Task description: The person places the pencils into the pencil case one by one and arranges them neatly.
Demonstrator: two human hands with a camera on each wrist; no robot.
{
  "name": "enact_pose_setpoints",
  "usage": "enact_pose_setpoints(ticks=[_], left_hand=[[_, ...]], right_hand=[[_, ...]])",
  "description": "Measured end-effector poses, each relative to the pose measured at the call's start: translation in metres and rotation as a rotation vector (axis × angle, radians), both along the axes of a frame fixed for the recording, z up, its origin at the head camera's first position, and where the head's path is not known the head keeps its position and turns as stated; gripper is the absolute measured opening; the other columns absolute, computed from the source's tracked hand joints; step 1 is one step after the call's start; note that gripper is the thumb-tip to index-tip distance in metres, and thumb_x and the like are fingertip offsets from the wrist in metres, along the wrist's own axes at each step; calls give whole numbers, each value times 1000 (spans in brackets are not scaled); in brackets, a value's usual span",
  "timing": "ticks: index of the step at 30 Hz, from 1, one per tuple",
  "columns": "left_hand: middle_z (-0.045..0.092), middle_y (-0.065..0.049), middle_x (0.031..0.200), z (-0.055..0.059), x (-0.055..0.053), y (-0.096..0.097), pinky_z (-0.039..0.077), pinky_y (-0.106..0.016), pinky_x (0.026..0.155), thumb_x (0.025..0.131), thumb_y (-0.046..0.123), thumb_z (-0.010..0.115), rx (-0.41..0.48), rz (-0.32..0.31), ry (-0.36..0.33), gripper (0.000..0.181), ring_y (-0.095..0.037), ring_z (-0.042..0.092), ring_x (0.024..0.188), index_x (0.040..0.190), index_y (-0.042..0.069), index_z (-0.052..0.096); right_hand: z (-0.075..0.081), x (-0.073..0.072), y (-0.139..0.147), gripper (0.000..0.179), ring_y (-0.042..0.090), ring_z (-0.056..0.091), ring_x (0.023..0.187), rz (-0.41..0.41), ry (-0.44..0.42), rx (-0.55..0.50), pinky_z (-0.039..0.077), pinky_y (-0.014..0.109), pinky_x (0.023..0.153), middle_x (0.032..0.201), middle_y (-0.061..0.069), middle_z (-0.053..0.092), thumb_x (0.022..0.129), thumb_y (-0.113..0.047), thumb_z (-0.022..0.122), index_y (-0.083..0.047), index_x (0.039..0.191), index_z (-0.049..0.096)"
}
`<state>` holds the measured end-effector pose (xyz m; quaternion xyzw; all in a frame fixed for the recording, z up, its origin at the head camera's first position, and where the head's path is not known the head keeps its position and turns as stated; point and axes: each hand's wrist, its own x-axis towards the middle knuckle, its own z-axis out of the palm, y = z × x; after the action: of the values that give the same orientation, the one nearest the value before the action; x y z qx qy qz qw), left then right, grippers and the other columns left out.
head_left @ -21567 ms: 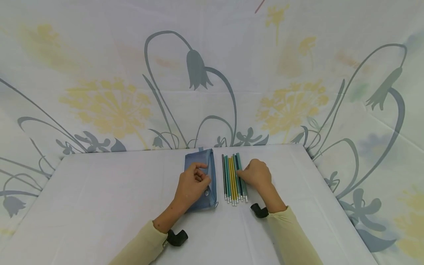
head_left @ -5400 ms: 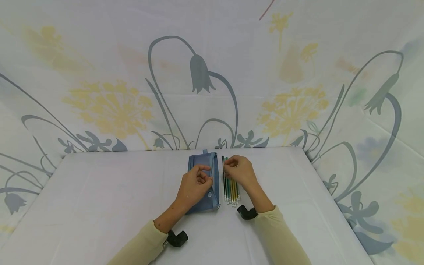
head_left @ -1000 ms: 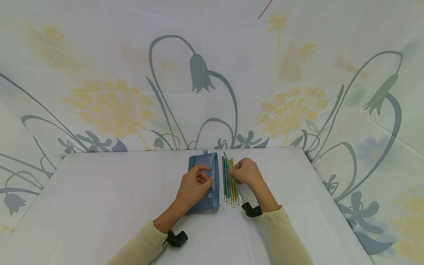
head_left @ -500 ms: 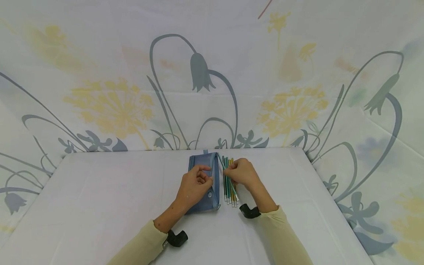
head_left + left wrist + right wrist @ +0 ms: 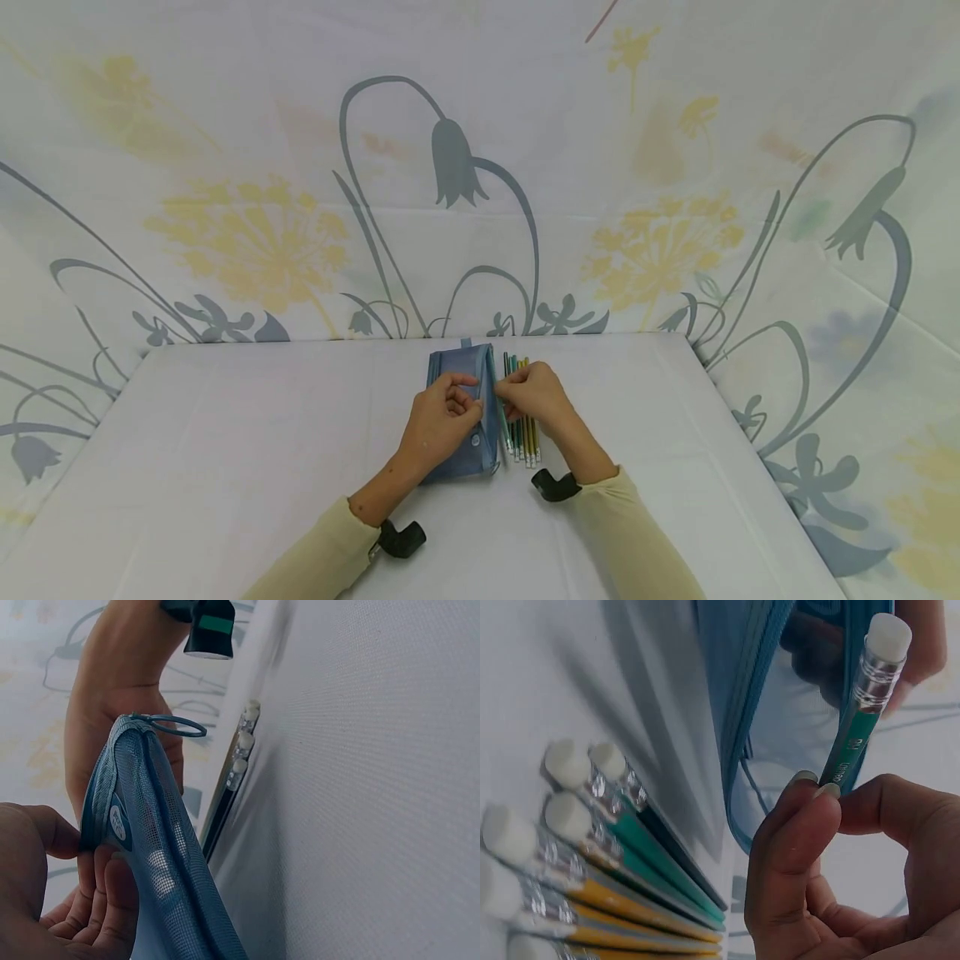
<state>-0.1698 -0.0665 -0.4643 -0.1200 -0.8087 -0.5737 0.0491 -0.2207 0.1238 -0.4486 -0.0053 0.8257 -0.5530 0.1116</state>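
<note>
A blue mesh pencil case [image 5: 480, 457] lies upright in front of me, its zipped side gaping to the right. My left hand [image 5: 435, 423] pinches the edge of that opening, thumb and fingers on the rim in the left wrist view. My right hand [image 5: 538, 395] pinches a green pencil [image 5: 851, 742] between thumb and fingertips. Its white eraser end points toward me, and the far end is hidden at the mouth of the case. Right beside the case lies a row of pencils [image 5: 529, 435], green, dark and yellow, partly under my right hand.
A white cloth covers the table [image 5: 247, 450], whose back edge meets a flower-printed curtain [image 5: 300, 150]. Each wrist wears a black camera mount [image 5: 555, 485]. A small ring [image 5: 176, 724] hangs at the near end of the case.
My right hand has carried the green pencil left from over the row to the case's opening. Compared with the oldest frame, the row holds fewer pencils. My left hand stays in place.
</note>
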Motion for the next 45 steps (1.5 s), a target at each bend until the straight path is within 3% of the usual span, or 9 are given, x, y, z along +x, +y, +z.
enact_pose_setpoints(ticks=[11, 25, 35, 45], left_hand=[[69, 1, 84, 0, 0, 0, 53, -27, 61, 99, 11, 71, -8, -4, 4, 31, -12, 66, 71, 129, 4, 66], [69, 0, 84, 0, 1, 0, 52, -27, 63, 98, 11, 71, 4, -6, -1, 33, -14, 66, 72, 130, 3, 67], [69, 2, 83, 1, 1, 0, 53, -27, 62, 99, 12, 71, 5, -3, -11, 32, -13, 66, 71, 129, 4, 67], [69, 2, 82, 1, 0, 0, 53, -26, 62, 98, 11, 71, 2, 0, 10, 30, -12, 66, 70, 127, 3, 68]], right_hand=[[-3, 4, -12, 17, 17, 67, 52, -47, 2, -60, 61, 35, 56, 70, 12, 71, 90, -5, 68, 9, 96, 77], [-3, 6, -14, 16, 25, 75, 63, -23, 19, -62, 63, 39, 62, 80, 16, 77, 91, -3, 68, 9, 98, 76], [1, 5, -5, 13, 26, 74, 62, -53, 111, 50, 62, 38, 61, 82, 15, 74, 93, -7, 72, 4, 100, 73], [0, -2, 10, 10, 17, 70, 60, -90, 178, 146, 58, 30, 59, 81, 10, 73, 91, -7, 74, 0, 97, 73]])
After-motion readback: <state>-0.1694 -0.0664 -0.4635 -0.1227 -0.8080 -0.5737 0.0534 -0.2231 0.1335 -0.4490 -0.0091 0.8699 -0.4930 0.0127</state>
